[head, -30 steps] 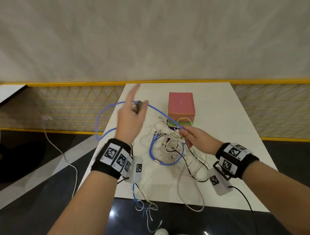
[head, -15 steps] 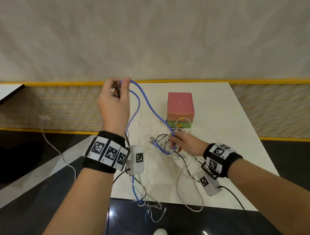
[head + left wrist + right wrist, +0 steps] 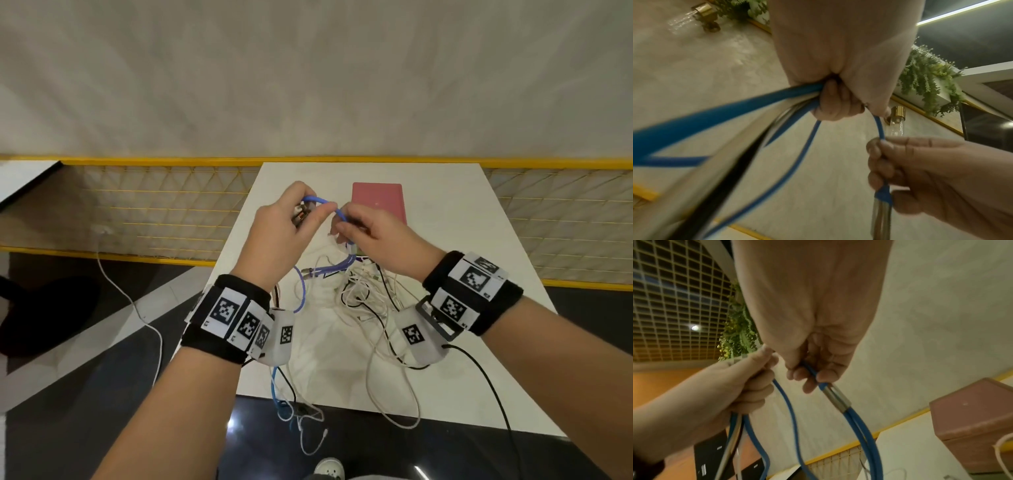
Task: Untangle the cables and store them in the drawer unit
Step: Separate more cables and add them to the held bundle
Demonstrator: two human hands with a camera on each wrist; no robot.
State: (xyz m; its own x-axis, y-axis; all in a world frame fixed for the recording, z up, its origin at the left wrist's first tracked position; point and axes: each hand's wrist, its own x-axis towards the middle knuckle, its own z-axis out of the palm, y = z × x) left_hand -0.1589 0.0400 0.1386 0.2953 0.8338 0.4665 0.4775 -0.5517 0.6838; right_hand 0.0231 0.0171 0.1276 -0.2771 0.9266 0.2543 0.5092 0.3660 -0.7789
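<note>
Both hands are raised close together over the white table [image 3: 445, 308], in front of the pink-topped drawer unit [image 3: 376, 202]. My left hand [image 3: 303, 214] grips a bundle of loops of the blue cable [image 3: 322, 202] together with white and dark strands [image 3: 748, 146]. My right hand [image 3: 342, 228] pinches the same blue cable [image 3: 812, 371] just above its metal sleeve [image 3: 836, 397]. A short blue arc spans the two hands. Below them a tangle of white and black cables [image 3: 359, 294] lies on the table. The unit's drawers are hidden behind my right hand.
Several cable ends [image 3: 301, 421] hang over the table's near edge. A white cord [image 3: 137, 308] trails across the floor on the left. A yellow-railed mesh fence [image 3: 164, 212] runs behind the table. A shoe [image 3: 329, 469] shows at the bottom.
My left hand came down and right from high above the table's left side. My right hand lifted off the tangle and took the blue cable beside the left hand.
</note>
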